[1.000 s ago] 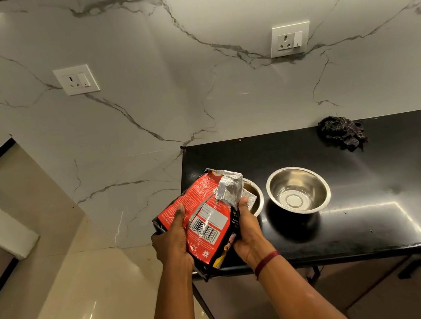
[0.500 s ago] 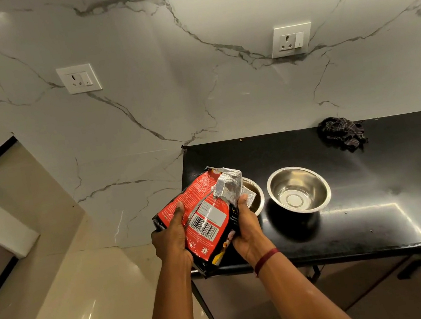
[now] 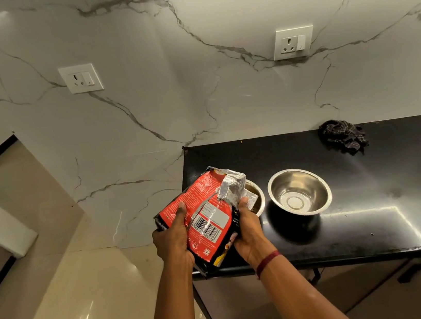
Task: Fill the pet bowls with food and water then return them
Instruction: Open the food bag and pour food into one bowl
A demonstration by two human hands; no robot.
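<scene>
A red and black pet food bag (image 3: 207,211) with a silver torn-open top is tilted over the left steel bowl (image 3: 256,197), which it mostly hides. My left hand (image 3: 173,241) grips the bag's left side. My right hand (image 3: 249,228) grips its right lower edge. The second steel bowl (image 3: 299,191) stands empty just to the right on the black counter (image 3: 374,217). What lies inside the left bowl is too hidden to tell.
A crumpled dark checked cloth (image 3: 342,136) lies at the counter's back by the marble wall. Two wall sockets (image 3: 80,78) (image 3: 293,42) sit above. The counter's left end is just behind the bag; tiled floor (image 3: 63,315) lies below left.
Almost nothing: the bag and both hands hold nearly the same pose over the left bowl, with only a slight shift of the view.
</scene>
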